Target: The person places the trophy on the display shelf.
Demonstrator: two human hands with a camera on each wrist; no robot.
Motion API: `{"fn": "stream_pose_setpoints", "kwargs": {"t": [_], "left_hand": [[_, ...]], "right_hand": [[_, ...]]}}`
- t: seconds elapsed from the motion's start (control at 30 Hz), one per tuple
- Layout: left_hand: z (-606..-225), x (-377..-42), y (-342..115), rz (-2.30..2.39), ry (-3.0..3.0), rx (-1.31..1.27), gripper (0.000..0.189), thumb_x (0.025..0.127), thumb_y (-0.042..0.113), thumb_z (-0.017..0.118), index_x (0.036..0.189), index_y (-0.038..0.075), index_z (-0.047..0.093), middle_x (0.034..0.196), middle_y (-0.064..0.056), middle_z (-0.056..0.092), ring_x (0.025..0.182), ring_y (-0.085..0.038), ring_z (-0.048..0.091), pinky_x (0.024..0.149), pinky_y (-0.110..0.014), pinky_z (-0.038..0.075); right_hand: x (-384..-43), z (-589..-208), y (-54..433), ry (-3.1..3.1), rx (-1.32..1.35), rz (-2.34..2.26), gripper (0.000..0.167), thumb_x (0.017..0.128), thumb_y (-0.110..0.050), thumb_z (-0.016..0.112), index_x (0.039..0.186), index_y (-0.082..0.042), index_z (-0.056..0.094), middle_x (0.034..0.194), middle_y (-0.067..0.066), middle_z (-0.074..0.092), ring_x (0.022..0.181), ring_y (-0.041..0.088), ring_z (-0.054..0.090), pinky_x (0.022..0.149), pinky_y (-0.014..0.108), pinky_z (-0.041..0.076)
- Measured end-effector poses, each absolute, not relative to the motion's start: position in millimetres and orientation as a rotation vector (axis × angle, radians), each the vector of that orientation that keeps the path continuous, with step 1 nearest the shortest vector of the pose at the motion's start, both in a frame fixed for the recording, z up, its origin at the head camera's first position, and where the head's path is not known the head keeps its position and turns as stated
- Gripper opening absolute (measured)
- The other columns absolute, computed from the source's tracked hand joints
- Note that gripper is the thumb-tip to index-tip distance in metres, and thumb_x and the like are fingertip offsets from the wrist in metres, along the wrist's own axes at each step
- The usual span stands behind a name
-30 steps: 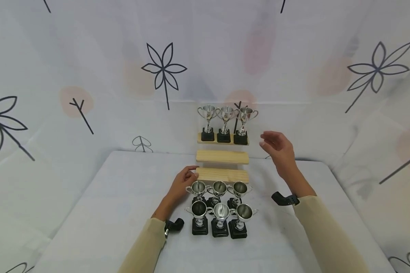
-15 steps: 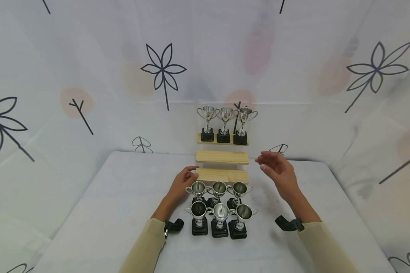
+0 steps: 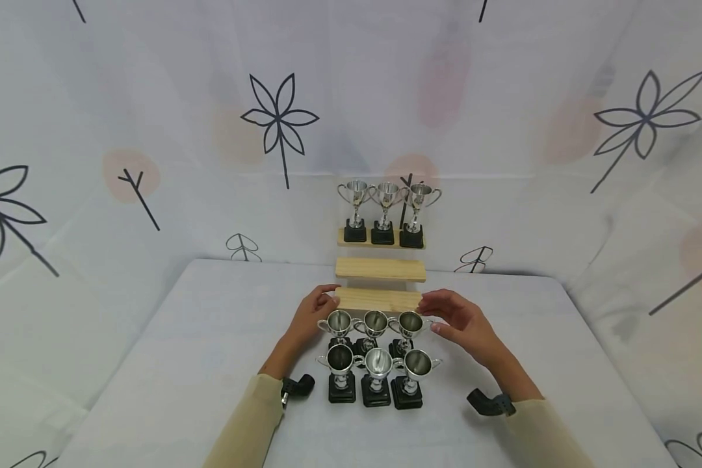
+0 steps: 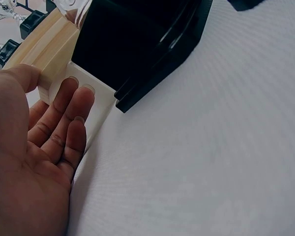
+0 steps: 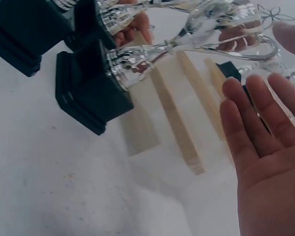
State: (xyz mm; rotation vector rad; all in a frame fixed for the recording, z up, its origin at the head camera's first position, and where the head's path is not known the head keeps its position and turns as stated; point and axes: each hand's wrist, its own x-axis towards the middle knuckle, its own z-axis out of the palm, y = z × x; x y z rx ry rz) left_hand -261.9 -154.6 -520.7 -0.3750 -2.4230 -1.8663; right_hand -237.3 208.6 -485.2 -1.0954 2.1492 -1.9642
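A stepped display stand (image 3: 380, 269) with pale wooden shelves stands at the table's back. My left hand (image 3: 311, 318) holds the left end of its lowest shelf (image 3: 380, 299). In the left wrist view, the thumb lies on the wood and the fingers (image 4: 78, 105) curl by the white side. My right hand (image 3: 465, 328) reaches beside the right trophy (image 3: 411, 323) of the nearer-to-stand row, fingers extended. In the right wrist view, that hand (image 5: 273, 147) has nothing in its grasp; the trophy's silver handle (image 5: 265, 46) is close to its fingertips.
Three silver trophies on black bases stand on the top shelf, the middle one (image 3: 384, 211) among them. Two rows of three stand on the white table before the stand, including a front trophy (image 3: 377, 374). A patterned cloth (image 3: 181, 97) hangs behind.
My right hand has come down and to the left, from beside the top shelf to the right trophy of the row by the stand. My left hand stays on the lowest shelf.
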Motion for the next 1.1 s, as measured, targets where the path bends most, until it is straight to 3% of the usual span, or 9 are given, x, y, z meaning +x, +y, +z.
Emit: {"fn": "stream_pose_setpoints", "kwargs": {"t": [0.2, 0.37, 0.5, 0.73, 1.1], "left_hand": [[-521, -262, -155, -1.855, -2.427, -0.378, 0.039, 0.109, 0.016, 0.060, 0.146, 0.002, 0.060, 0.097, -0.013, 0.076, 0.084, -0.011, 0.068, 0.081, -0.027, 0.048], [-521, -262, -154, -1.824, -2.434, -0.382, 0.039, 0.109, 0.016, 0.060, 0.146, 0.002, 0.060, 0.096, -0.012, 0.076, 0.083, -0.011, 0.068, 0.081, -0.028, 0.048], [-520, -263, -154, -1.813, -2.430, -0.384, 0.038, 0.109, 0.014, 0.060, 0.145, 0.001, 0.060, 0.095, -0.013, 0.076, 0.083, -0.011, 0.068, 0.081, -0.028, 0.048], [-520, -262, -154, -1.823, -2.425, -0.383, 0.038, 0.109, 0.014, 0.060, 0.145, 0.001, 0.060, 0.097, -0.014, 0.076, 0.084, -0.012, 0.068, 0.080, -0.028, 0.049], [-522, -263, -153, -1.808, -2.427, -0.370, 0.037, 0.109, 0.014, 0.060, 0.144, 0.002, 0.061, 0.095, -0.014, 0.076, 0.082, -0.011, 0.067, 0.078, -0.028, 0.048]], "right_hand": [[-236, -496, 201, 2.125, -1.160, -1.869, 0.054, 0.092, 0.015, 0.071, 0.142, 0.006, 0.054, 0.139, 0.023, 0.058, 0.130, 0.016, 0.061, 0.109, 0.027, 0.047], [-236, -505, 194, 2.189, -1.121, -1.814, 0.053, 0.091, 0.011, 0.075, 0.140, -0.001, 0.058, 0.133, 0.006, 0.065, 0.118, 0.013, 0.062, 0.097, 0.028, 0.052], [-235, -509, 187, 2.253, -1.074, -1.784, 0.052, 0.091, 0.007, 0.078, 0.139, -0.003, 0.059, 0.127, 0.000, 0.067, 0.110, 0.012, 0.063, 0.091, 0.030, 0.053], [-231, -515, 180, 2.271, -1.027, -1.767, 0.047, 0.091, 0.005, 0.079, 0.135, -0.002, 0.062, 0.119, 0.000, 0.069, 0.105, 0.013, 0.067, 0.094, 0.028, 0.054], [-231, -515, 180, 2.261, -1.051, -1.763, 0.040, 0.094, 0.005, 0.076, 0.131, -0.005, 0.065, 0.115, 0.015, 0.071, 0.105, 0.017, 0.071, 0.097, 0.029, 0.054]]}}
